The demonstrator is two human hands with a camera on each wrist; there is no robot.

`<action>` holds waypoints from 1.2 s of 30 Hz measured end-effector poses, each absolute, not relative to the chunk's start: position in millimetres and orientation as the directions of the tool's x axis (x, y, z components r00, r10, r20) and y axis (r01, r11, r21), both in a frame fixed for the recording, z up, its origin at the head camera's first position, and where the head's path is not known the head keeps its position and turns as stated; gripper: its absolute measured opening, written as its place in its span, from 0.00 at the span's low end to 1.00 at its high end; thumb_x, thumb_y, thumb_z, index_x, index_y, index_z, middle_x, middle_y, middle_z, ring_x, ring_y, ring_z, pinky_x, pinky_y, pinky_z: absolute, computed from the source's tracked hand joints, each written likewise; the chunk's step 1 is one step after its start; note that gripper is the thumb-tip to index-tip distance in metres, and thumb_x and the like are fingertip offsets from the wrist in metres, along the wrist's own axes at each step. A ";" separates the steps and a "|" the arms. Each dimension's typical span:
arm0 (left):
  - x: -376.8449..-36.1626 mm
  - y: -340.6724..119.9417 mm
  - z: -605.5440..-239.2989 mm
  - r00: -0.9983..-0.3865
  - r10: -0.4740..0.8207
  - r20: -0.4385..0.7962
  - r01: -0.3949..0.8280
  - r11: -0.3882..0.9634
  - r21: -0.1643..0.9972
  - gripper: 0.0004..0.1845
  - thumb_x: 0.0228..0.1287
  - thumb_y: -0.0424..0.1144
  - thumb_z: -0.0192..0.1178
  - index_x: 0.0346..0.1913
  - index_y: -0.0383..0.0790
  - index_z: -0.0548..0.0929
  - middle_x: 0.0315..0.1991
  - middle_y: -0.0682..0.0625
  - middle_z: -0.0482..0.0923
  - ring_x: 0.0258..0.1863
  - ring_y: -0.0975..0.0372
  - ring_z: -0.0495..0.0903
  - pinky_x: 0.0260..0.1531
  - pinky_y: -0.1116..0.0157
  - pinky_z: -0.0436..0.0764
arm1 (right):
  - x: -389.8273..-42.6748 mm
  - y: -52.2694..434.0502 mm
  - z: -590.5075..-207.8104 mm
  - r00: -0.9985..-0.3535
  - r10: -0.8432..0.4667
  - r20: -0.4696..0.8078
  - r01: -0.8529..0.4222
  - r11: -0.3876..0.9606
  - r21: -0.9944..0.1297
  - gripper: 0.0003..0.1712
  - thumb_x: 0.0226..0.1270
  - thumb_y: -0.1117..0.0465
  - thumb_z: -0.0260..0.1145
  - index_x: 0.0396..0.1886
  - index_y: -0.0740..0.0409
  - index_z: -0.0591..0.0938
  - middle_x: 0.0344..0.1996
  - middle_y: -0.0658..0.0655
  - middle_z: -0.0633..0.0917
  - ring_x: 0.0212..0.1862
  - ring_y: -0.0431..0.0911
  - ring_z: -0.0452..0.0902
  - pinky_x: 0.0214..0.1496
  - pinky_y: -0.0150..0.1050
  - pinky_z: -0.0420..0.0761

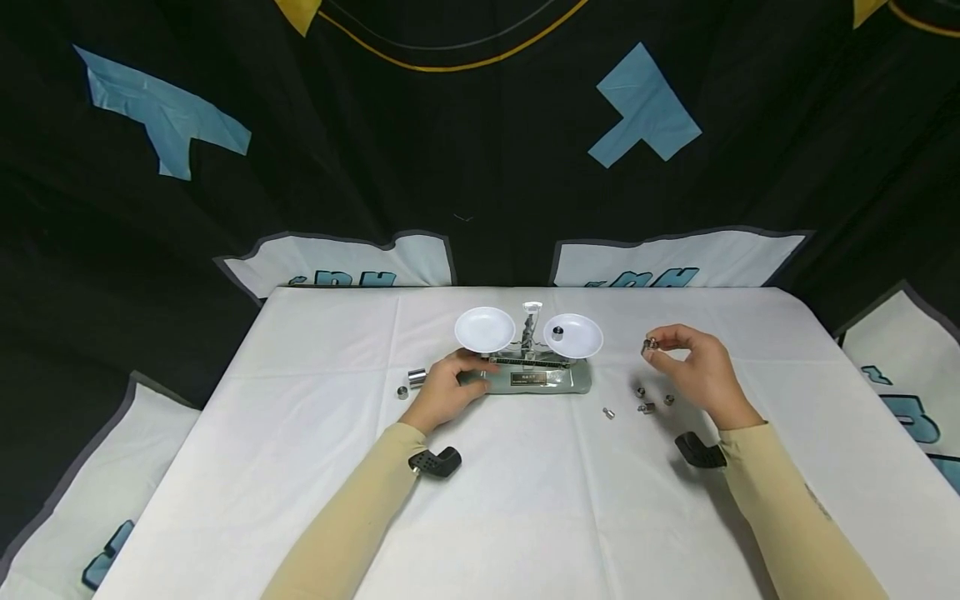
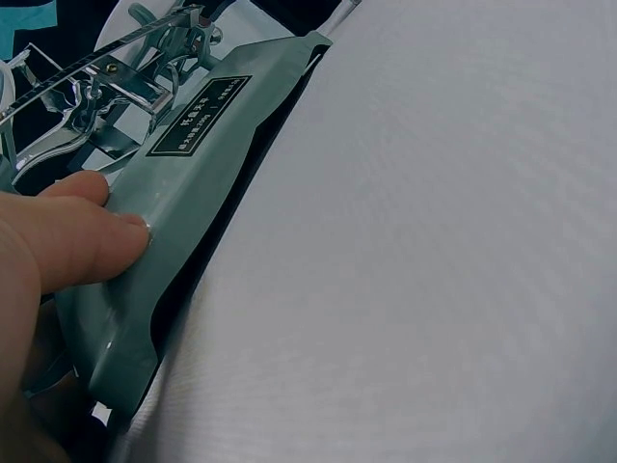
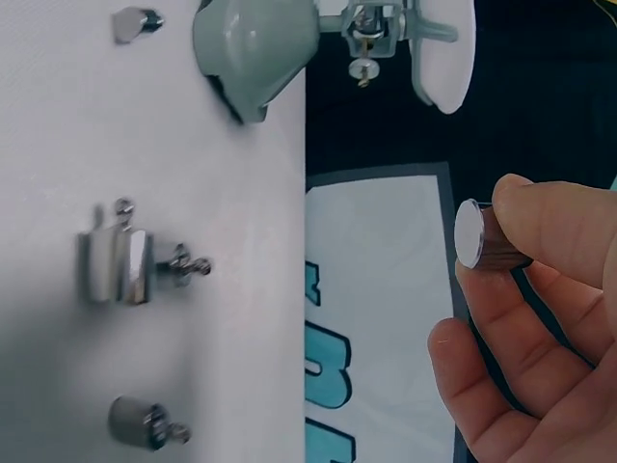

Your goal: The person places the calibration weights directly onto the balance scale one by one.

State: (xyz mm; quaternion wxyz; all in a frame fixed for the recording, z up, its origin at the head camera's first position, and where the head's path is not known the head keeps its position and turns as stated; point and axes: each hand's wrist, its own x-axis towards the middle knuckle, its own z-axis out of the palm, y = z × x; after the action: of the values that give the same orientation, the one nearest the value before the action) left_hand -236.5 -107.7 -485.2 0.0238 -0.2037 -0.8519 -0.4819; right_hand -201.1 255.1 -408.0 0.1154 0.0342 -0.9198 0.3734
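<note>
A green balance scale (image 1: pixel 555 379) stands on the table with two white pans. The left pan (image 1: pixel 483 329) has nothing on it, while a small metal weight (image 1: pixel 557 333) sits in the right pan (image 1: pixel 587 340). My left hand (image 1: pixel 444 392) holds the left end of the base; in the left wrist view its thumb (image 2: pixel 111 246) presses the front face. Raised over the table to the right of the scale, my right hand (image 1: pixel 699 371) pinches a shiny cylindrical weight (image 3: pixel 470 234) between thumb and fingers. The fingers partly cover that weight.
Several loose knobbed weights (image 1: pixel 669 400) lie on the white cloth below my right hand. One small weight (image 1: pixel 608 412) lies nearer the scale. Left of the base are a larger cylinder (image 1: pixel 417 378) and a small weight (image 1: pixel 402 392). A black curtain (image 1: pixel 495 167) hangs behind the table.
</note>
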 end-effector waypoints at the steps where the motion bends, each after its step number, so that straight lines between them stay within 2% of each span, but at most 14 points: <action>1: -236.4 -107.6 -485.0 -0.917 0.324 0.234 0.367 0.452 0.813 0.15 0.56 0.31 0.66 0.48 0.42 0.91 0.59 0.43 0.83 0.64 0.50 0.79 0.70 0.50 0.73 | -201.7 253.9 -406.6 -0.971 0.020 0.238 -0.152 0.718 -0.679 0.14 0.68 0.64 0.68 0.50 0.66 0.84 0.47 0.68 0.86 0.53 0.58 0.78 0.48 0.43 0.71; 11: -236.9 -108.0 -485.0 -0.916 0.324 0.239 0.374 0.464 0.803 0.15 0.56 0.31 0.67 0.47 0.42 0.91 0.60 0.44 0.83 0.65 0.50 0.79 0.70 0.51 0.74 | -212.1 237.9 -390.0 -0.969 -0.018 0.248 -0.186 0.710 -0.679 0.14 0.67 0.65 0.69 0.50 0.65 0.84 0.45 0.67 0.87 0.52 0.58 0.79 0.47 0.42 0.69; 20: -236.5 -108.6 -484.4 -0.915 0.331 0.231 0.370 0.458 0.808 0.15 0.57 0.31 0.66 0.48 0.43 0.91 0.59 0.44 0.83 0.65 0.51 0.78 0.70 0.52 0.73 | -222.5 226.0 -387.4 -0.964 -0.037 0.264 -0.214 0.695 -0.686 0.14 0.66 0.65 0.70 0.50 0.65 0.84 0.45 0.67 0.87 0.51 0.59 0.80 0.44 0.41 0.72; 27: -236.9 -110.0 -484.4 -0.914 0.330 0.238 0.376 0.463 0.802 0.15 0.57 0.31 0.66 0.48 0.43 0.91 0.60 0.44 0.83 0.65 0.50 0.79 0.70 0.50 0.74 | -234.3 209.9 -386.1 -0.959 -0.066 0.276 -0.245 0.683 -0.688 0.13 0.65 0.66 0.71 0.48 0.64 0.85 0.45 0.67 0.88 0.51 0.59 0.81 0.48 0.43 0.71; 30: -237.3 -109.9 -485.4 -0.915 0.328 0.234 0.370 0.456 0.809 0.15 0.57 0.31 0.66 0.48 0.43 0.91 0.59 0.44 0.83 0.65 0.50 0.79 0.70 0.51 0.74 | -239.2 202.8 -385.1 -0.965 -0.073 0.252 -0.233 0.680 -0.695 0.14 0.65 0.66 0.70 0.49 0.64 0.85 0.47 0.67 0.88 0.54 0.60 0.80 0.51 0.47 0.73; 36: -236.6 -108.2 -484.8 -0.920 0.328 0.215 0.353 0.452 0.819 0.15 0.57 0.30 0.67 0.48 0.42 0.91 0.60 0.43 0.83 0.65 0.51 0.78 0.70 0.51 0.74 | -244.1 192.5 -385.6 -0.974 -0.083 0.209 -0.210 0.670 -0.712 0.14 0.65 0.67 0.69 0.51 0.65 0.84 0.50 0.67 0.87 0.58 0.60 0.76 0.62 0.60 0.74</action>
State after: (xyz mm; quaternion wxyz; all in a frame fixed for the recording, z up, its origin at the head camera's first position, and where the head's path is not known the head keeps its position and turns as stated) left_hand -236.6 -108.2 -484.8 0.0128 -0.1999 -0.8520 -0.4837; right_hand -244.1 192.5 -385.6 0.0798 0.0806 -0.9102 0.3983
